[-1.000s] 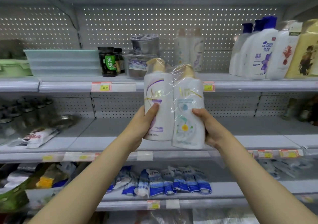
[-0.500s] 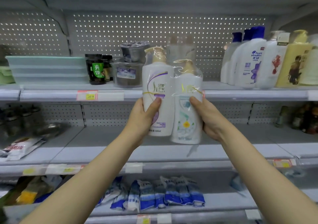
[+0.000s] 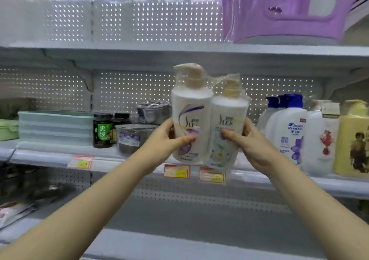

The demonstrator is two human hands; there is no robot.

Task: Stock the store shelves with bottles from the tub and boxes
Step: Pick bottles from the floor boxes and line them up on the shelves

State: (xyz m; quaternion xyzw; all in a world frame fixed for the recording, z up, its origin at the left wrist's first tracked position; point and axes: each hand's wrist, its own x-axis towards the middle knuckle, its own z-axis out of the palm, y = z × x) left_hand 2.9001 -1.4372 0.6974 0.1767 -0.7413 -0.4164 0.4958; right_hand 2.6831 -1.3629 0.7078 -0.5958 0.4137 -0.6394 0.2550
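A grey metal shelf (image 3: 50, 155) with perforated back panels crosses mid-frame. From left it carries a green lidded box (image 3: 8, 129), stacked pale teal trays (image 3: 54, 127), dark jars (image 3: 102, 129), clear tubs (image 3: 133, 138), then white and yellow pump bottles (image 3: 287, 131) at right. A purple plastic stool (image 3: 285, 12) sits on the shelf above, upper right.

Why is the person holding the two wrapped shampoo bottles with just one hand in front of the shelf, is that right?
Not quite. The head view shows both hands on the wrapped pair of shampoo bottles: the left hand grips the taller bottle and the right hand grips the shorter one. The rest is right: the pair is held up in front of the shelf.
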